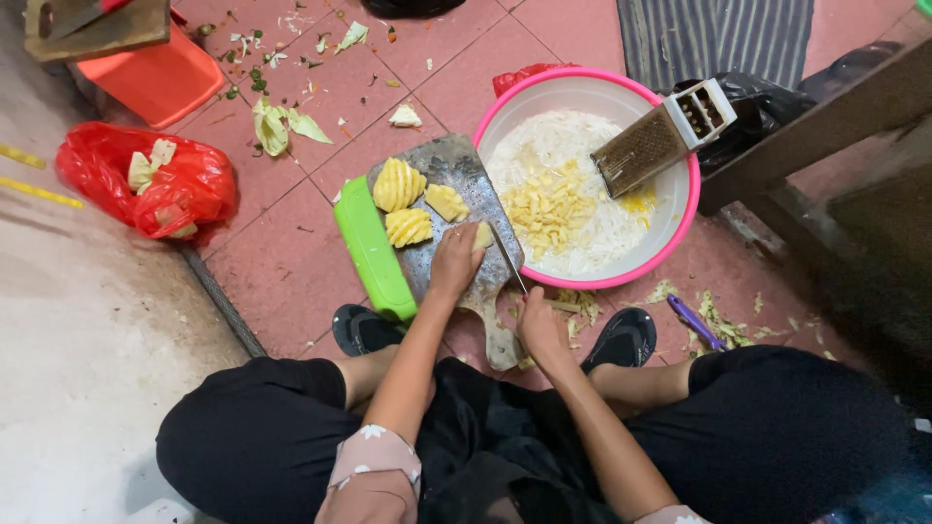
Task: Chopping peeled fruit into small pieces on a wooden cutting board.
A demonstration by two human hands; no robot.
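The person is squatting on the floor and slicing pineapple on a worn cutting board (456, 184), which serves here as the landmark. The left hand (454, 260) is pressing down on a small pineapple piece (482, 236) at the board's near right edge, fingers curled close over it. The right hand (537, 325) is sitting just off the board's near end beside the handle, fingers wrapped around the grip of a knife (509, 258) whose thin blade is running up toward the held piece.

The piece is looking wet, soft and light, likely slippery with juice, so it is probably best pinned from above with the fingertips tucked back from the blade. Three larger ridged pineapple chunks (400, 184) are lying further up the board; they seem firmer and easy to take by their sides.

A green tray (374, 254) is lying against the board's left side. To the board's right a pink-rimmed basin (680, 218) is holding white shreds and yellow pineapple bits, with a metal grater (665, 136) leaning on its rim. Well left of the board a red plastic bag (146, 180) is holding scraps, and an orange tub (155, 73) is standing beyond it. The reddish tiled floor (291, 281) is littered with peelings, and black sandals (621, 340) are flanking the board's handle
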